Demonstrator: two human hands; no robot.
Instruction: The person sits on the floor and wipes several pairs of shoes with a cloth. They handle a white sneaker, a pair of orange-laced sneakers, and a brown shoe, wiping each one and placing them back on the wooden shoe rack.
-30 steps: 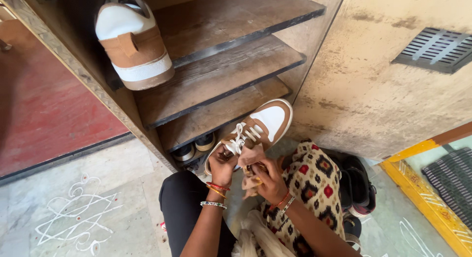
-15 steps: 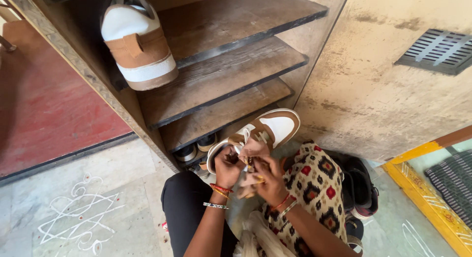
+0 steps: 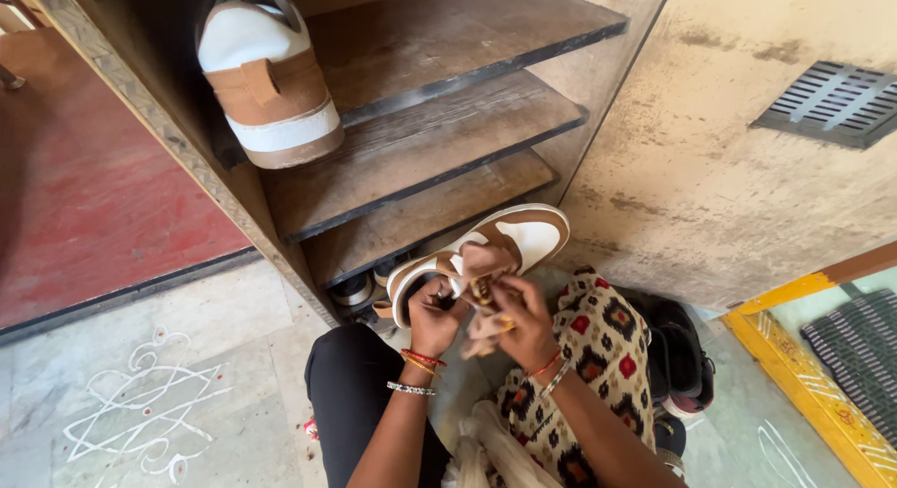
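A brown and white sneaker (image 3: 519, 236) is held low in front of the wooden shoe rack (image 3: 411, 152), toe pointing right and away. My left hand (image 3: 432, 311) grips its heel end. My right hand (image 3: 523, 325) holds a crumpled beige cloth (image 3: 484, 264) pressed over the sneaker's lace area. The matching sneaker (image 3: 266, 82) stands heel-out on an upper shelf at the left.
Dark shoes (image 3: 355, 287) sit on the rack's bottom shelf. A black shoe (image 3: 687, 357) lies on the floor at the right, beside my patterned garment (image 3: 589, 357). White chalk drawing (image 3: 140, 413) marks the stone floor at the left. A yellow door threshold (image 3: 804, 367) runs at the right.
The sneaker has tipped over so its laces are now covered by the cloth, and my right hand has shifted the cloth up onto the shoe's top.
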